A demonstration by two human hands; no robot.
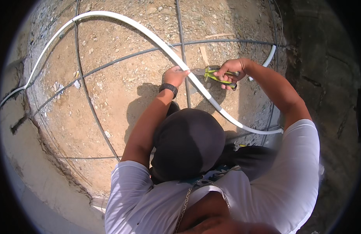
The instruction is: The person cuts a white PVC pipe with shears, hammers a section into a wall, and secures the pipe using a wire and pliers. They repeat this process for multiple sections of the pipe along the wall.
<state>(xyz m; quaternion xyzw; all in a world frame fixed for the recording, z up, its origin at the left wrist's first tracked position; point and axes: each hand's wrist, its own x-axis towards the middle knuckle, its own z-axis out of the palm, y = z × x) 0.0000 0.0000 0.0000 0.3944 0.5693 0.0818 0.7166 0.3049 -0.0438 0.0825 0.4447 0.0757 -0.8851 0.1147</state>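
A long white plastic pipe [149,34] arcs over the ground and runs down to the right past my hands. My left hand [175,76], with a black band on its wrist, is closed around the pipe near its middle. My right hand [230,73] grips a pair of cutters [211,73] with yellow-green and black handles. Their grey jaws lie close to the right side of the pipe, beside my left fingers. Whether the jaws touch the pipe I cannot tell.
Dark steel bars [129,59] cross in a wide grid over the stony dirt [114,91]. A short white pipe piece [269,57] lies beyond my right forearm. A concrete edge [36,144] curves along the left. My bent knee [188,144] is below my hands.
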